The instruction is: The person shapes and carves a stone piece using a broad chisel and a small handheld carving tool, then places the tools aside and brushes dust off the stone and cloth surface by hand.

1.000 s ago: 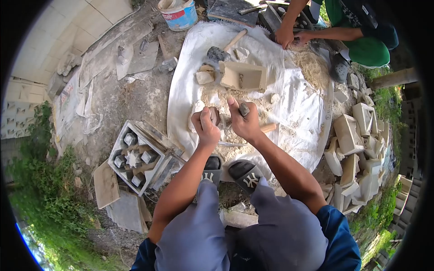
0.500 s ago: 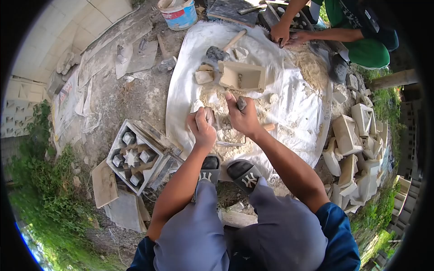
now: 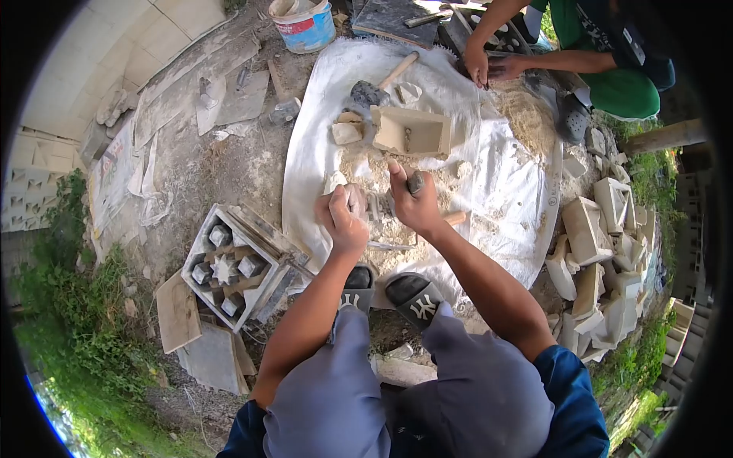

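My left hand [image 3: 342, 220] is closed over the white sheet, its fingers curled. What lies inside it is hidden. A pale stone chunk [image 3: 334, 182] shows just beyond the fingers; I cannot tell whether they touch it. My right hand [image 3: 416, 206] grips a tool with a rounded grey end [image 3: 414, 183] sticking up out of the fist, thumb stretched forward. The tool's other end is hidden. Close to the right wrist a wooden handle [image 3: 456, 217] lies among pale dust and chips. Ahead of both hands rests an open, box-shaped cream block [image 3: 412, 131] with a broken edge.
A mallet [image 3: 370, 93] and broken pieces [image 3: 348, 130] lie farther up the sheet [image 3: 317, 99]. To the left is a mold with a star centre [image 3: 224, 269]; cast blocks [image 3: 599, 282] are heaped right. A bucket [image 3: 303, 27] stands behind. Another person's hands [image 3: 489, 69] work at top right.
My left hand has turned slightly and shifted a little to the right. My right hand stays nearly in place, still gripping the tool. The other person's hands have moved slightly.
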